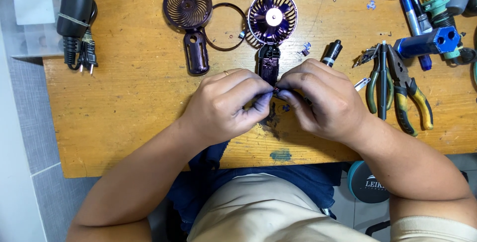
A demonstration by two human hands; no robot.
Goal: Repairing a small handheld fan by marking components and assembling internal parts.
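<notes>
Pinching a tiny dark part between both hands, over the wooden table, just at the bottom end of the open purple fan body. Left hand fingers curled, thumb and forefinger tips closed on the part; right hand meets it from the other side, fingertips narrow and also closed on it. Part itself is mostly hidden by the fingertips, so cannot tell what it is.

Fan body lies flat, blades and white hub facing up, handle section pointing toward the person, its lower end touching the fingers. Detached front grille with handle shell lies to the left of it, well apart from the hands. Thin dark ring sits between grille and fan body, touching both edges.

Small black cylinder just beyond the right hand's knuckles. Pliers with yellow-green handles lie right of the right hand, near but not touching. Blue tool block further right. Black tool with bundled cord at the table's far left corner.
</notes>
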